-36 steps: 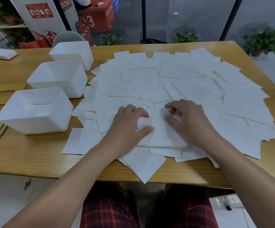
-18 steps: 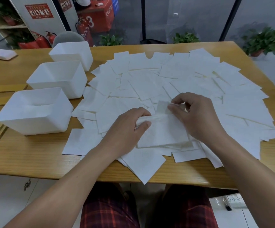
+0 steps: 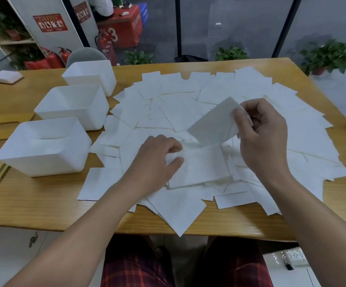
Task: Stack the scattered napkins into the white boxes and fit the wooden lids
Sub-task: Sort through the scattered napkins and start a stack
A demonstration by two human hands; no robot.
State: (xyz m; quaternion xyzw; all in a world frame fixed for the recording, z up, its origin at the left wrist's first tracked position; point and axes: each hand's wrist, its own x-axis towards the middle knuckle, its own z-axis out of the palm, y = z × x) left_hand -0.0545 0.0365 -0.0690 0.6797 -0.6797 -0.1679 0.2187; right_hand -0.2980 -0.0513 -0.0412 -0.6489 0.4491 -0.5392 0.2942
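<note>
White, smooth rectangular plastic boxes (image 3: 44,148) stand in a row at the left, the nearest holding flat napkins, while thin square white paper napkins (image 3: 304,141) blanket the wooden table (image 3: 33,199); the right hand (image 3: 263,137) pinches one lifted napkin (image 3: 213,125), the left hand (image 3: 157,160) pinches a near stack (image 3: 201,168).

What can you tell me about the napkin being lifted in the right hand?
The lifted napkin is a thin, white, roughly square sheet that looks like soft paper tissue. The right hand pinches its far right edge between thumb and fingers, holding it tilted above the scattered napkins, its lower edge curling slightly near the small stack gripped by the left hand. Whether it touches that stack is unclear.
</note>
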